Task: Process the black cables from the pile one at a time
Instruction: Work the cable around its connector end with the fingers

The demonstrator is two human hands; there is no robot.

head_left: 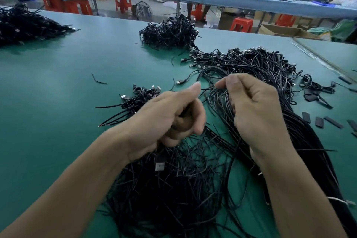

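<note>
A big pile of black cables [260, 67] with USB plugs spreads over the green table [58, 83] in front of me and to the right. My left hand [173, 118] is curled round one black cable; its USB plug [160, 163] hangs below the fist. My right hand [253, 106] pinches a thin black cable end [209, 88] between thumb and forefinger, just above the pile. The two hands are close together, a little apart. A small heap of coiled cables [139, 96] lies left of my left hand.
Two more black cable heaps lie at the far centre [170, 33] and far left [25, 23]. Short black sleeve pieces [328, 121] are scattered at the right. A cut cable scrap [98, 80] lies alone. Beyond the table stand red stools [123, 0], a long bench and a person.
</note>
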